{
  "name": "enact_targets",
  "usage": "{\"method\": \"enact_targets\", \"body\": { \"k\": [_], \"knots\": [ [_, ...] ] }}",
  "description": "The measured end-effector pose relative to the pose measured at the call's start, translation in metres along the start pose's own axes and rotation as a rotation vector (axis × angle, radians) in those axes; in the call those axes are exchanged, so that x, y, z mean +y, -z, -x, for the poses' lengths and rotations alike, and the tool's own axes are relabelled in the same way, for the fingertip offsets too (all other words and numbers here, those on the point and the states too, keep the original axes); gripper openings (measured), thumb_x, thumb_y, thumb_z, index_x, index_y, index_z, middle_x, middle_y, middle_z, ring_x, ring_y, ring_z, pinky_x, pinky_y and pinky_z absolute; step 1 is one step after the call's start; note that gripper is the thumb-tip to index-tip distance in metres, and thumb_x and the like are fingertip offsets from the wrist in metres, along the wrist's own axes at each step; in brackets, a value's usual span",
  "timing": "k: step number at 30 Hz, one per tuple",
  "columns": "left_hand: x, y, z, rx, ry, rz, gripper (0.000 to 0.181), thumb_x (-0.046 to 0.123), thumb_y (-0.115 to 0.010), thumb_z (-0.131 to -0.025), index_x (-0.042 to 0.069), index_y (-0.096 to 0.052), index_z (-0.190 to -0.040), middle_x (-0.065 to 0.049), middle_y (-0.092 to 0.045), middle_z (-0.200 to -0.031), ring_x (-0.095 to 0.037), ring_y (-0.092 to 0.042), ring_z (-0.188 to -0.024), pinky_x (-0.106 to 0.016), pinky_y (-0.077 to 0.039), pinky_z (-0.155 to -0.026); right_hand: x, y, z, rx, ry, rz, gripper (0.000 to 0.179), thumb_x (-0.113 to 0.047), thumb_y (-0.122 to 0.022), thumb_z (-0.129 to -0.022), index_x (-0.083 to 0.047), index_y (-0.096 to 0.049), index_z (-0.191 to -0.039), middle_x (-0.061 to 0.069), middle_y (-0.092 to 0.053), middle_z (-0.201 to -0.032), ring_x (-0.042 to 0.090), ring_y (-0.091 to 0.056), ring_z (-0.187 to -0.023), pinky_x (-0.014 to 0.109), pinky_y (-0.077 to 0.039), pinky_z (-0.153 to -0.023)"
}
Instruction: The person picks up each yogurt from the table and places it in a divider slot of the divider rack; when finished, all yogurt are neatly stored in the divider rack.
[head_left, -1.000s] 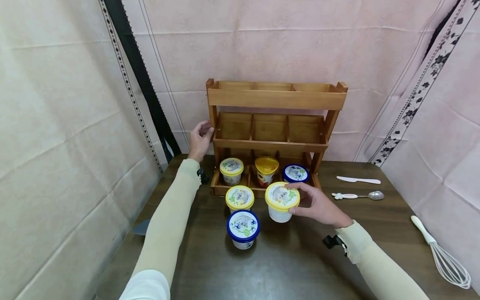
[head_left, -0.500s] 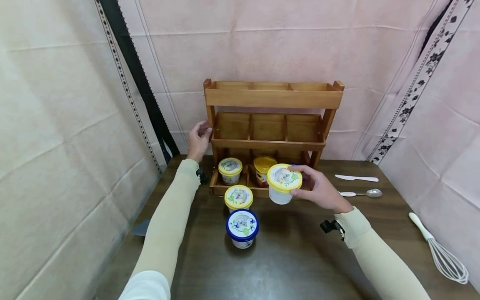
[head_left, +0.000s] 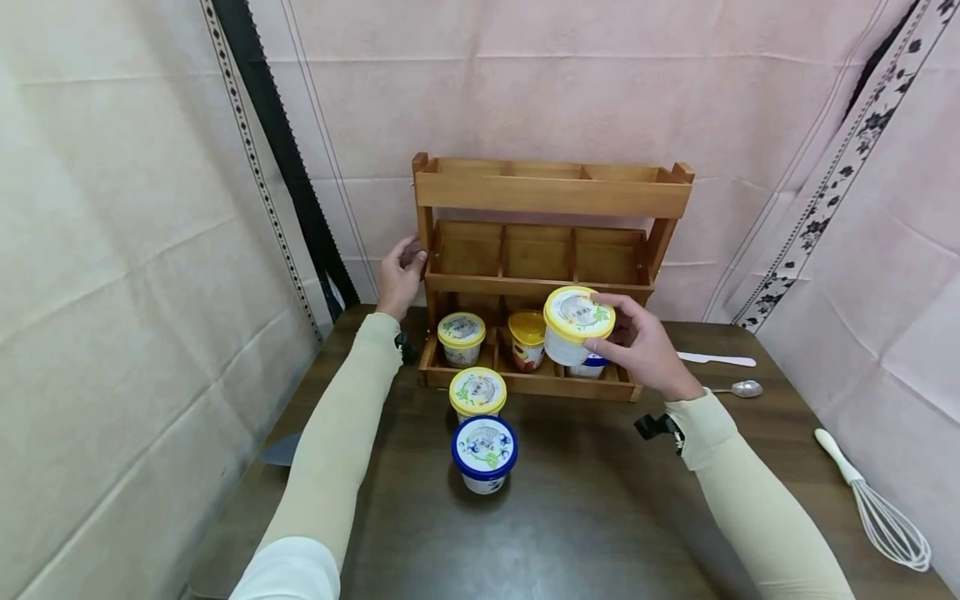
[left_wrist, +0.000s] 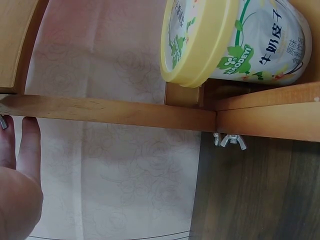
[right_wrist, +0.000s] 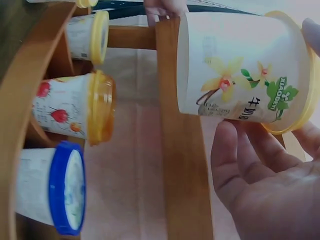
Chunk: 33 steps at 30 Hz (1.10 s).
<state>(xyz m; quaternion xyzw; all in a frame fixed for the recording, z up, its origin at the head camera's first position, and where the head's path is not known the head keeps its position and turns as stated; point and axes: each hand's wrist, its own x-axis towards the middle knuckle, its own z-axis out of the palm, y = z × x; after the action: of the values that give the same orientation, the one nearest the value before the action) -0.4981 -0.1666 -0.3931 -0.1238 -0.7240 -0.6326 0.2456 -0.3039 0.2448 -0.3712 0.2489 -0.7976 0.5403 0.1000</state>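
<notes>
My right hand (head_left: 641,346) grips a white tub with a yellow lid (head_left: 576,321), thumb and fingers on opposite sides. The tub hangs in front of the right part of a wooden three-tier rack (head_left: 551,197), tilted slightly. Below it, partly hidden, a blue-lidded tub (head_left: 587,367) sits in the lowest tier's right compartment. My left hand (head_left: 401,277) touches the rack's left post with its fingertips, near a wing nut (left_wrist: 4,122). The lowest tier also holds a yellow-lidded tub (head_left: 461,337) at left and an amber-lidded tub (head_left: 527,340) in the middle.
Before the rack, another yellow-lidded tub (head_left: 477,392) and a blue-lidded tub (head_left: 484,454) stand on the dark table (head_left: 585,517). To the right lie a white-handled knife (head_left: 717,359), a spoon (head_left: 744,389) and a whisk (head_left: 877,504). Cloth backdrops (head_left: 525,100) enclose the table.
My right hand has lifted the yellow-lidded tub from above the table up and forward, over the rack's lowest right compartment. The left hand has stayed at the post.
</notes>
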Motion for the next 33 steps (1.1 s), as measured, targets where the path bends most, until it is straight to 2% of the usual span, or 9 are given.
{"method": "enact_targets", "body": {
  "k": [5, 9, 16, 22, 29, 33],
  "knots": [
    [0.000, 0.000, -0.001, 0.006, -0.007, -0.001, 0.040, 0.020, -0.066, -0.106, 0.014, -0.064, -0.145, -0.014, -0.067, -0.137, -0.026, -0.062, -0.122, -0.041, -0.051, -0.110, -0.009, 0.008, -0.015, 0.074, -0.001, 0.017, 0.063, -0.014, -0.079, -0.096, -0.015, -0.051, -0.152, 0.010, -0.059, -0.136, 0.018, -0.065, -0.108, 0.019, -0.059, -0.088],
    [0.000, -0.002, 0.000, 0.000, -0.007, -0.003, 0.041, 0.022, -0.067, -0.105, 0.014, -0.064, -0.145, -0.014, -0.067, -0.137, -0.026, -0.062, -0.122, -0.040, -0.051, -0.110, -0.013, 0.016, -0.024, 0.113, -0.005, 0.000, 0.064, -0.014, -0.079, -0.097, -0.015, -0.050, -0.153, 0.009, -0.058, -0.139, 0.018, -0.064, -0.110, 0.017, -0.058, -0.090],
    [0.000, -0.001, 0.000, -0.001, -0.002, 0.014, 0.041, 0.021, -0.066, -0.105, 0.011, -0.064, -0.145, -0.016, -0.066, -0.137, -0.028, -0.061, -0.123, -0.042, -0.050, -0.111, -0.009, 0.030, -0.042, 0.183, 0.002, 0.049, 0.065, -0.021, -0.080, -0.096, -0.017, -0.050, -0.154, 0.006, -0.056, -0.143, 0.014, -0.062, -0.113, 0.015, -0.055, -0.089],
    [0.001, -0.003, -0.002, 0.008, 0.014, -0.004, 0.042, 0.014, -0.062, -0.107, 0.006, -0.059, -0.148, -0.021, -0.063, -0.141, -0.035, -0.059, -0.127, -0.047, -0.046, -0.115, -0.002, 0.042, -0.058, 0.231, 0.017, 0.029, 0.068, -0.019, -0.081, -0.095, -0.013, -0.048, -0.155, 0.008, -0.056, -0.143, 0.014, -0.061, -0.113, 0.014, -0.055, -0.087],
    [0.001, 0.001, 0.000, -0.005, -0.010, -0.005, 0.042, 0.024, -0.066, -0.106, 0.013, -0.063, -0.146, -0.015, -0.066, -0.138, -0.029, -0.061, -0.125, -0.043, -0.049, -0.112, 0.008, 0.053, -0.077, 0.273, -0.033, 0.120, 0.072, -0.031, -0.080, -0.096, -0.014, -0.045, -0.158, 0.010, -0.052, -0.152, 0.013, -0.056, -0.118, 0.012, -0.050, -0.089],
    [0.000, 0.000, -0.001, -0.005, 0.000, -0.009, 0.042, 0.024, -0.066, -0.106, 0.015, -0.063, -0.146, -0.013, -0.066, -0.138, -0.027, -0.062, -0.125, -0.042, -0.050, -0.112, 0.015, 0.057, -0.085, 0.289, -0.063, 0.130, 0.072, -0.036, -0.076, -0.098, -0.013, -0.044, -0.158, 0.011, -0.050, -0.152, 0.015, -0.055, -0.122, 0.011, -0.049, -0.089]
  ]
}}
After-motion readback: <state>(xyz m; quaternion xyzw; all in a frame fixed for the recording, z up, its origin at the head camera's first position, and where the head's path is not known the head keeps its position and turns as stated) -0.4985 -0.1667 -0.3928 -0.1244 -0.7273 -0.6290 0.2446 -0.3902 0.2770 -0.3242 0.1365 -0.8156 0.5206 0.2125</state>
